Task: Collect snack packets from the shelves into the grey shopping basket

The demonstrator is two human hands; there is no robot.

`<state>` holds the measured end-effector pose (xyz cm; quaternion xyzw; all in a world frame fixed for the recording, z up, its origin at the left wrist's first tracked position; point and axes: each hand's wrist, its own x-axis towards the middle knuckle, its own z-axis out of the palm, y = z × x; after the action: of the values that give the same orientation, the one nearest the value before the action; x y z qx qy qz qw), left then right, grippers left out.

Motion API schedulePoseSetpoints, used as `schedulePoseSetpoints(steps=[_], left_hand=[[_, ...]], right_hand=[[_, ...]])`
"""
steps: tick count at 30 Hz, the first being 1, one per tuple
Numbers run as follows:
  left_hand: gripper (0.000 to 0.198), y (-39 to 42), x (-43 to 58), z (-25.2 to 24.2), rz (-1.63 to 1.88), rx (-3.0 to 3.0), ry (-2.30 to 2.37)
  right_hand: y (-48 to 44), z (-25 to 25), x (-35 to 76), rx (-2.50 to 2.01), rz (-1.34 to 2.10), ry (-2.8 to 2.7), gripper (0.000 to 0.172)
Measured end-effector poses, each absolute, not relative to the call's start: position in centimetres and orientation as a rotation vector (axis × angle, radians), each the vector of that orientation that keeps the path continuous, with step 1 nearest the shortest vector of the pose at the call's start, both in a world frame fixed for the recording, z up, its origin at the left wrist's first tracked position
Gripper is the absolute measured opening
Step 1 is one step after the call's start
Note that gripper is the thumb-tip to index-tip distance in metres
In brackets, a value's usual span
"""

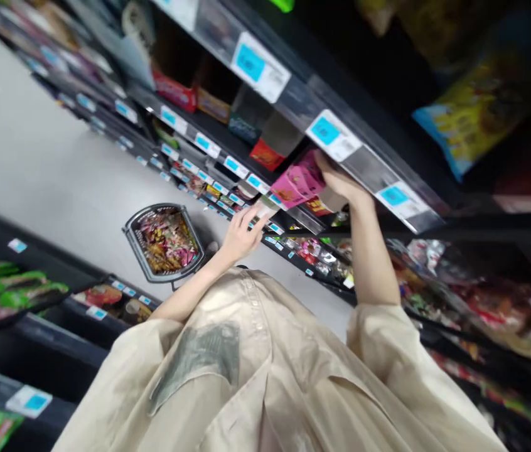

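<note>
At upper right, a yellow-and-blue bag (472, 119) on a dark shelf (397, 138); along shelf edges (367, 165), white-and-blue price labels (260, 66); amid grey floor (58, 150), a dark basket (171, 277) full of colourful goods (164, 235); at left, green packets (25, 290).

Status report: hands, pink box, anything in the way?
Right hand at pink box, fingers partly hidden. Left hand close by, grip unclear. Upper shelf rail partly blocks the view.
</note>
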<state>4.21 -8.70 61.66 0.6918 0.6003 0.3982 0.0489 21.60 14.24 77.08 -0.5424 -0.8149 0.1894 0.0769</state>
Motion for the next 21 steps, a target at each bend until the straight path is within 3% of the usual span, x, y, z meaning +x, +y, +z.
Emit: schedulePoseSetpoints(steps=[4,7,12,17,21], left_hand=[[0.038,-18.8,3.3,57.9,0.839,1.953,1.974],[0.031,-27.8,4.1,55.8,0.474,1.613,2.074],[0.046,-39.8,10.2,53.9,0.147,0.921,2.198],[0.049,-44.5,15.3,53.2,0.162,0.639,2.249],[0.040,-45.6,15.4,52.9,0.209,0.527,2.290]], right_hand=[[10.1,77.2,23.6,-1.372,0.276,-2.531,0.078],[6.0,76.3,24.9,-0.758,0.158,-2.463,0.058],[-4.2,73.4,24.5,-0.428,0.607,-2.378,0.031],[-13.0,67.7,24.2,-0.171,1.130,-2.613,0.028],[-17.2,64.3,23.9,0.155,1.454,-2.858,0.027]])
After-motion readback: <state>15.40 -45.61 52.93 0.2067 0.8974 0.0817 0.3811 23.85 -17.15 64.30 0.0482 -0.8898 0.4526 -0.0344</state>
